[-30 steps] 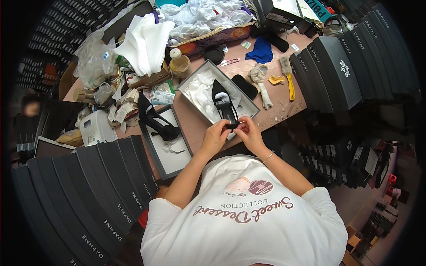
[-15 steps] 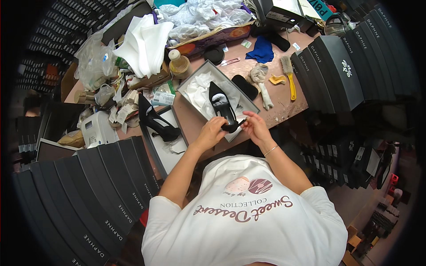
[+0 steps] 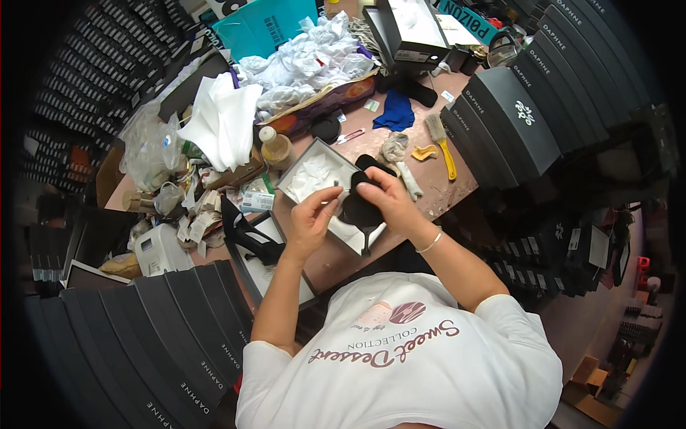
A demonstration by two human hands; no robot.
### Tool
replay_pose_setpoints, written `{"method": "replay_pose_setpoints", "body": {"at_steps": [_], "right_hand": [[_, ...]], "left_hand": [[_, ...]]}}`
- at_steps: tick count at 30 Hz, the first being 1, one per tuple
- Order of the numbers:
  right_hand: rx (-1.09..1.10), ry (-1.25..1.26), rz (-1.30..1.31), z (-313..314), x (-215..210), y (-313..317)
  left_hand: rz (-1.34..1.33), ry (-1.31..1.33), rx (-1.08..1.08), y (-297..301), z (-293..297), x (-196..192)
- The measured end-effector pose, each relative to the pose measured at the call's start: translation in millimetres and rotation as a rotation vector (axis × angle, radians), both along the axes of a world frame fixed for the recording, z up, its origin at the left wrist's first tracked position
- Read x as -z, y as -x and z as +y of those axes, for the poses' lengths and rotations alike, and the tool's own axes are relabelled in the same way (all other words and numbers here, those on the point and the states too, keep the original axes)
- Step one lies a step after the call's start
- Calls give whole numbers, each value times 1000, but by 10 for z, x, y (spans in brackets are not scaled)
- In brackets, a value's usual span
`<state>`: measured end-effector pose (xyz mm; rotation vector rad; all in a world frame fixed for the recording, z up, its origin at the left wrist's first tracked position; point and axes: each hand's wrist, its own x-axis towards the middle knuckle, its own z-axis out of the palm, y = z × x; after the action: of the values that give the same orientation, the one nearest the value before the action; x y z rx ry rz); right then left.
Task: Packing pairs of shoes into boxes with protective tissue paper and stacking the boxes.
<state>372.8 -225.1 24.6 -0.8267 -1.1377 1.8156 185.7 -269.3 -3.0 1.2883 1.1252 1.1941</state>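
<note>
A black high-heeled shoe (image 3: 361, 211) is held up over an open grey shoebox (image 3: 294, 179), its thin heel pointing toward me. My right hand (image 3: 393, 201) grips the shoe from the right, thumb on top and fingers behind. Just left of the shoe, my left hand (image 3: 313, 223) is closed in a pinch; what its fingertips hold is too small to make out. Crumpled white tissue paper (image 3: 314, 170) fills part of the box. A second black high-heeled shoe (image 3: 246, 232) lies on the grey-edged box lid (image 3: 304, 289) to the left.
Stacked dark shoeboxes (image 3: 171, 307) rise at left, with more shoeboxes (image 3: 525, 107) at right. Beyond the box lie a yellow-handled brush (image 3: 446, 154), a blue cloth (image 3: 394, 112) and a bottle (image 3: 276, 149). A small white machine (image 3: 161, 250) stands left.
The shoe has been lifted from over the tissue and turned, its heel now toward me. My right hand has moved onto its side; my left hand has come off it to the left.
</note>
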Motion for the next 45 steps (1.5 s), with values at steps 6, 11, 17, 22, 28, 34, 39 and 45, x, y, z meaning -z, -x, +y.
{"method": "replay_pose_setpoints", "body": {"at_steps": [6,11,17,22,28,34,39,45], "right_hand": [[-166,400,397,57,28,-132],[-253,510,425,80,101,-234],[-282,-168,-561,524,134,-540],[379,-434,-1238,1457,1249,-1871],[265,-230,-1468,1678,2184,-2466],[431,-93,-740,1113,1297,-1998],[-95,51,-11,578,149,-981],[-334,224,-352,241,-127,-622]], "left_hand": [[354,-174,153,-225,-334,-148],[-90,256,392,-435,-237,-189],[-257,617,358,-636,-92,162],[-114,630,245,-643,242,206],[264,411,265,-708,642,82],[256,343,316,-605,525,68],[462,237,470,-630,410,-203],[639,27,82,-444,-178,-291]]}}
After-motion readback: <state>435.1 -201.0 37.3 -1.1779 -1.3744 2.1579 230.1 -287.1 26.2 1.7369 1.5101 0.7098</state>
